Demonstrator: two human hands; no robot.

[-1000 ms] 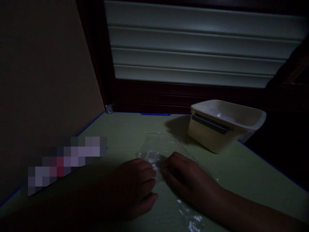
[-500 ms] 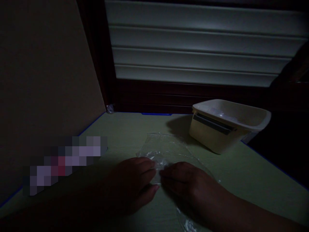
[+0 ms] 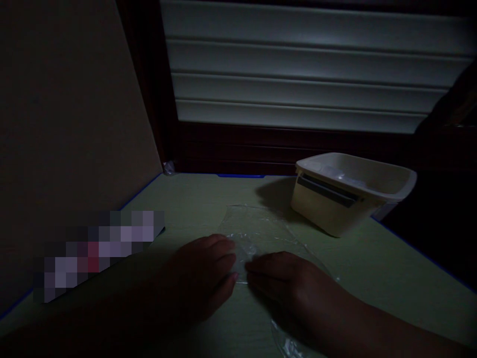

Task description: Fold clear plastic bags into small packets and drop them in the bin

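Observation:
A thin clear plastic bag [image 3: 257, 221] lies spread on the table, its surface creased and shiny between my hands. My left hand [image 3: 210, 273] rests at its left edge, fingers slightly apart and lying on the plastic, with the thumb nearer me. From the right, my right hand [image 3: 281, 278] presses on the bag with its fingers drawn together; the fingertips are dark, and how they grip is hard to see. More crumpled clear plastic [image 3: 292, 345] shows below my right wrist, partly hidden by the forearm; I cannot tell whether it is the same piece.
A cream plastic bin [image 3: 316, 206] with a dark handle strip stands at the back right, clear plastic inside it. A blurred-out flat item [image 3: 100, 258] lies along the left side. The pale green table [image 3: 194, 199] meets a wall on the left and a slatted panel [image 3: 298, 89] behind.
My left hand has shifted slightly left and up, its thumb drawn back from the plastic's near edge. My right hand has barely moved. The bin stays in place.

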